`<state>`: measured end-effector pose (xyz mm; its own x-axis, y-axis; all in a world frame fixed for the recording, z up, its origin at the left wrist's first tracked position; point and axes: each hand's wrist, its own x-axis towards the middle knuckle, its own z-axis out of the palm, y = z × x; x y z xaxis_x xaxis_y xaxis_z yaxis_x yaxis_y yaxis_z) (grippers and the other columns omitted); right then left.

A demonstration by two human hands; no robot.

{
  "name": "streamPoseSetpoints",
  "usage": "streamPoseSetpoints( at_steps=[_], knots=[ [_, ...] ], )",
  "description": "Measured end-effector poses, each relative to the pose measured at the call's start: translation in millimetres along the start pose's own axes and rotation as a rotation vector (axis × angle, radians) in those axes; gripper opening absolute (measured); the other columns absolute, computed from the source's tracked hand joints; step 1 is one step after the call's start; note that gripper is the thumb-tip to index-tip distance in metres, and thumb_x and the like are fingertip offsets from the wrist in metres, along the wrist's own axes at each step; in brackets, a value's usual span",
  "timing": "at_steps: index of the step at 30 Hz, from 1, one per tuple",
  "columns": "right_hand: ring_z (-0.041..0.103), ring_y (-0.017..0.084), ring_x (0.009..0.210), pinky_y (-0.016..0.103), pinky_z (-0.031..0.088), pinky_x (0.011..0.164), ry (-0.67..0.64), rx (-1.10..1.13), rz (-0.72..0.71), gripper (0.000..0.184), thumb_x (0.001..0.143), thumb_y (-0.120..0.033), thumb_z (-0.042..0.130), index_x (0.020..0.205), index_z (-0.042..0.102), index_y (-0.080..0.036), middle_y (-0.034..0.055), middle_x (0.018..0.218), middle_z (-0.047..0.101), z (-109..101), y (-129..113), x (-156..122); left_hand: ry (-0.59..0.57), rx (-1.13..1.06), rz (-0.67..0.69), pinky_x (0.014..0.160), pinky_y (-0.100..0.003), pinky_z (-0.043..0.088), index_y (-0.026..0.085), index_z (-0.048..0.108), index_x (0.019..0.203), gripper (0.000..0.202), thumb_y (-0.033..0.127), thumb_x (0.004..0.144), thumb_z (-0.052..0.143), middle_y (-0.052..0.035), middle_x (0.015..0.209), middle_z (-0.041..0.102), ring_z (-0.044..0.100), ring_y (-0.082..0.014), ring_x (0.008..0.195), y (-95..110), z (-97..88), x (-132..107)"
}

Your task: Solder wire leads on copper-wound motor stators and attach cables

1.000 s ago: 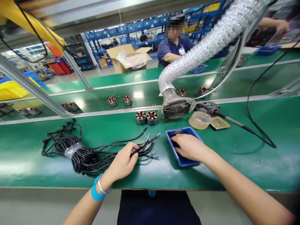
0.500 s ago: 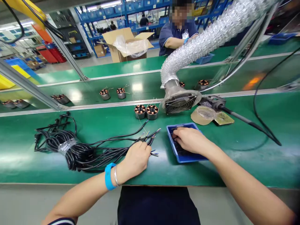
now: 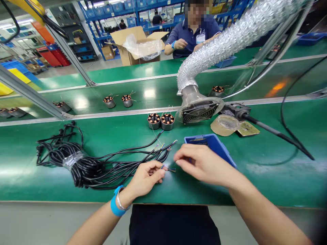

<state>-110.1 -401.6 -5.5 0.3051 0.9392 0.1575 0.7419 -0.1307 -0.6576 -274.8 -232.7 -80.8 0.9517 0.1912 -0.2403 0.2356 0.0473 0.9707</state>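
My left hand [image 3: 148,178] is closed on the end of a black cable, whose thin stripped wires [image 3: 171,170] stick out past the thumb and fingertip. The rest of the cable bundle [image 3: 81,163], tied with clear plastic, lies to the left on the green bench. Beside the wire ends, my right hand [image 3: 201,163] hovers with thumb and fingers pinched together; whatever it holds is too small to make out. Under and behind that hand stands a blue bin [image 3: 224,151], partly covered by it. Other loose cable ends [image 3: 166,149] fan out above my left hand.
Two motor stators [image 3: 160,121] with copper windings stand at the back. A fume extractor fan [image 3: 199,114] hangs from a silver duct. To its right are a tape roll [image 3: 224,125], a sponge tray [image 3: 247,129] and a soldering iron [image 3: 270,129]. A co-worker [image 3: 194,34] sits opposite.
My right hand has come out of the blue bin and moved left toward the wire ends. My left hand has turned, lifting a cable end between thumb and fingers.
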Motion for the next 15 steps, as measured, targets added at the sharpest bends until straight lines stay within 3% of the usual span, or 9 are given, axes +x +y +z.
streamPoseSetpoints(
  at_steps=[4, 15],
  knots=[
    [0.056, 0.012, 0.070, 0.023, 0.039, 0.067, -0.181, 0.039, -0.066, 0.012, 0.083, -0.009, 0.056, 0.081, 0.064, -0.017, -0.0004, 0.076, 0.065, 10, -18, 26, 0.020, -0.054, 0.017, 0.061, -0.022, 0.049, 0.013, 0.067, 0.090, 0.029, 0.040, 0.082, 0.070, -0.0012, 0.071, 0.062, 0.060, -0.0107, 0.061, 1, -1.4, 1],
    [0.049, 0.011, 0.064, 0.023, 0.036, 0.065, -0.155, 0.060, -0.019, 0.012, 0.081, -0.008, 0.055, 0.076, 0.062, -0.017, -0.0023, 0.069, 0.060, 11, -10, 26, 0.030, 0.052, 0.045, 0.062, -0.023, 0.049, 0.011, 0.070, 0.094, 0.026, 0.036, 0.085, 0.067, -0.0039, 0.072, 0.064, 0.058, -0.0124, 0.064, 1, -0.4, 0]
  ],
)
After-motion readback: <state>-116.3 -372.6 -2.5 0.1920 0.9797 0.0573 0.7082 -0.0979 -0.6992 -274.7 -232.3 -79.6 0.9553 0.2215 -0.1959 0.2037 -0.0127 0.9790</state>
